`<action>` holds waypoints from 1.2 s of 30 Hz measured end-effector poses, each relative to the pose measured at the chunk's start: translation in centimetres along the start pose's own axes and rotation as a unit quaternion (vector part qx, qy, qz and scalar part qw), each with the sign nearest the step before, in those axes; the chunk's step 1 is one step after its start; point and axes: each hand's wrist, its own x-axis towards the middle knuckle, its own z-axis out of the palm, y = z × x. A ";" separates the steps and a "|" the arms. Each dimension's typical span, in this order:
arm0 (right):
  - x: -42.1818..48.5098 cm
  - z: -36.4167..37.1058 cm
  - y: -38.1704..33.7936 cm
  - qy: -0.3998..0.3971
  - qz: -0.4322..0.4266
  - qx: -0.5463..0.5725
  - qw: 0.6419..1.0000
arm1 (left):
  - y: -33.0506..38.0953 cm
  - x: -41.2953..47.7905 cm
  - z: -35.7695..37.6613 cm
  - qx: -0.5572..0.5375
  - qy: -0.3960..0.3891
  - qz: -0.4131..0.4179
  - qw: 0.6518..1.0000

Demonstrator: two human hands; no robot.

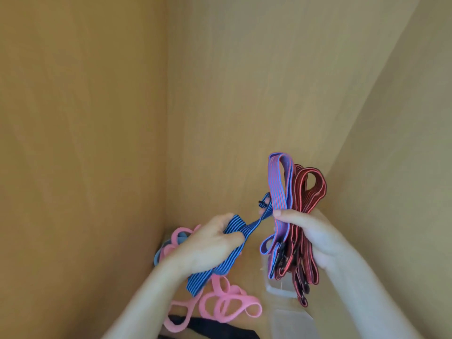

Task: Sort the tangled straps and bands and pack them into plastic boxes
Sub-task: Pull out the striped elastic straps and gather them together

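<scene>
One view on record: the camera on your head. It faces forward and down into a corner of wooden panels [244, 94], with the vertical seam standing left of centre. The lens is wide. It sits close to the work: your forearms enter at the bottom edge. Your left hand [208, 243], gripping the blue strap [233, 228], and your right hand [310, 236], gripping the strap bundle [283, 192], land low in the frame, about mid-width. The upper half takes in panel only.

Left hand [208, 243]: back to camera, fingers curled round a blue striped elastic strap [205, 277].
Right hand [308, 233]: level with it, thumb across a folded bundle of purple and red elastic straps [281, 189].
Left forearm [146, 297] and right forearm [362, 289]: bare, converging upward.
</scene>
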 end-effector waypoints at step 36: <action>0.4 2.1 3.9 0.010 -0.064 -0.145 0.987 | 2.2 6.5 3.3 -0.203 0.137 0.028 0.969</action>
